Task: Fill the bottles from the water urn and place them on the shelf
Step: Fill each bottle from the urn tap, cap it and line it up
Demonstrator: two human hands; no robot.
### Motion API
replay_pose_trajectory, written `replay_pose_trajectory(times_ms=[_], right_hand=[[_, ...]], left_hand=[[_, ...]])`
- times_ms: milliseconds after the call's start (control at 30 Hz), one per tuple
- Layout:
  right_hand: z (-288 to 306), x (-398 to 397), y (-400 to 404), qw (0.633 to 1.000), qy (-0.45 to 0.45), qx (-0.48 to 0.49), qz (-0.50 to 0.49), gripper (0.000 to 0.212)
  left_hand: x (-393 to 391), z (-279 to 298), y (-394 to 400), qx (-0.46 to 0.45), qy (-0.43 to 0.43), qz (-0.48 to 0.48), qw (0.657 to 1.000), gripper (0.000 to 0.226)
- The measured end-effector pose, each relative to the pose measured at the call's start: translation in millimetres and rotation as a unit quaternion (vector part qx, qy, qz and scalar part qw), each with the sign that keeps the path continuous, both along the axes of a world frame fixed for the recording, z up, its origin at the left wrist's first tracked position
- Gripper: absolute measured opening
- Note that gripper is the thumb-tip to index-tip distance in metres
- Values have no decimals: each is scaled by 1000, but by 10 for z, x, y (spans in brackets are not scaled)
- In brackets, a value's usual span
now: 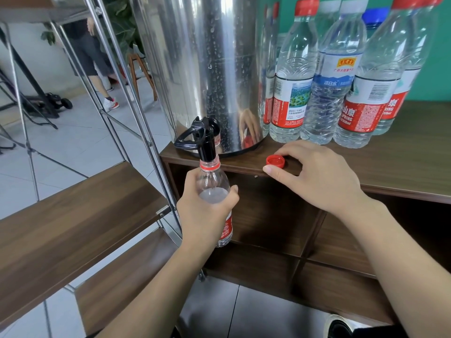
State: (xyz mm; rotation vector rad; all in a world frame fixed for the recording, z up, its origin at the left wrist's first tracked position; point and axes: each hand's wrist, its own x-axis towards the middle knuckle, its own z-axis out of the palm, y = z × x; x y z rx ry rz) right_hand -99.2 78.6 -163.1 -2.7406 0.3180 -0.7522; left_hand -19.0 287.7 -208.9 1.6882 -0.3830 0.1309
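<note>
1. Bottle [214, 191], uncapped and clear with a red neck ring, stands upright under the black tap [206, 140] of the steel water urn [207, 69], its mouth right at the spout; water shows inside near its shoulder.
2. Left hand [207, 215] wraps its grip around the bottle's middle, fingers and thumb curled over the label, holding it in front of the table's [402, 162] edge.
3. Right hand [317, 176] rests on the table's front edge, its grip closed loosely on the red cap [275, 160], which lies open side up on the wood, fingers at its far side and the thumb stretched along the edge just below it.
4. Urn sits at the table's left corner, its polished, droplet-flecked side mirroring the hand and cap.
5. Five or more capped bottles [292, 81] stand packed together right of the urn, most with red caps and red-and-white labels, one with a blue label [334, 79], and a blue cap [375, 15] shows behind.
6. Metal-framed shelf [73, 215] with brown wooden boards stands to the left, just beside the table.
7. Open cubby compartments [280, 215] lie under the tabletop.
8. A person's legs [97, 69] show in the background on the tiled floor [73, 142].
</note>
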Motion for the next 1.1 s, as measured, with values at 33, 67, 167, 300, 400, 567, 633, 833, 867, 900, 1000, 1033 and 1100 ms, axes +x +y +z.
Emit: replay_pose_trajectory(times_ms=[33,67,167,300,400,567,633,833,867,900,1000,1033,1100], right_hand=[[2,1,1,1000,0,2,-1,48],[5,1,2,1000,0,3,-1,48],[12,-6,3,1000,1,2,2,47],[15,0,8,1000,1,2,2,46],[15,-3,11,1000,4,2,3,46],[14,-8,11,1000,-1,0,0,45],[13,-7,14,1000,0,1,0,45],[20,-11,12,1000,0,2,2,46],[19,-11,9,1000,1,2,2,46],[18,-11,8,1000,2,3,3,46],[15,-10,5,1000,1,2,3,46],[15,-10,5,1000,1,1,2,46],[18,-12,4,1000,2,0,2,47]], left_hand=[[4,4,-4,1,0,1,1000,46],[4,6,-7,1,0,1,1000,46],[-15,7,-1,0,2,0,1000,46],[-23,9,3,1,6,-2,1000,47],[-17,7,4,4,6,-2,1000,48],[-8,-1,9,3,8,-1,1000,47],[-8,0,8,0,9,-1,1000,47],[-8,-2,8,-5,12,-4,1000,47],[-11,1,8,-5,13,-4,1000,47],[-12,2,8,-5,13,-5,1000,47],[-11,1,11,-6,13,-5,1000,46],[-9,1,13,-6,12,-5,1000,46],[-7,2,15,-5,11,-4,1000,47]])
